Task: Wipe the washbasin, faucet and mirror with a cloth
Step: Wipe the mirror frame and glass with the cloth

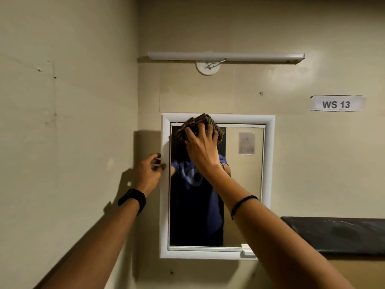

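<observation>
Beige wall; right hand (201, 147) presses checked cloth (200, 127) on white-framed mirror (243, 184); left hand (149, 171) grips frame.

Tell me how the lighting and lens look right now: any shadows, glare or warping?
Head view: dim, yellowish light; the left hand casts a hard shadow on the wall beside the mirror; a soft bright patch glares on the wall right of the tube light; wide-angle bending stretches the forearms near the bottom edge; the cloth under the right hand looks sharp.
</observation>
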